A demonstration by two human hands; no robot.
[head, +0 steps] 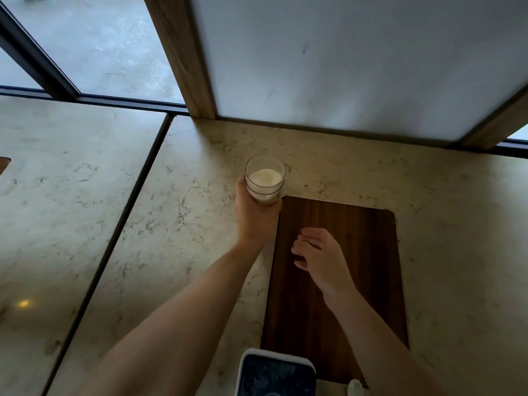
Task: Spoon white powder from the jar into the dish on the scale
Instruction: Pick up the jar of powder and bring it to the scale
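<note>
A clear glass jar holding white powder stands on the marble counter, just beyond the far left corner of a dark wooden board. My left hand is wrapped around the jar's lower part. My right hand hovers over the board with fingers loosely spread and nothing in it. At the bottom edge lies a flat scale with a dark top and white rim; no dish or spoon is visible.
The marble counter runs left to a dark seam. A white panel with wooden frame rises at the back. A small white object peeks in at the bottom edge.
</note>
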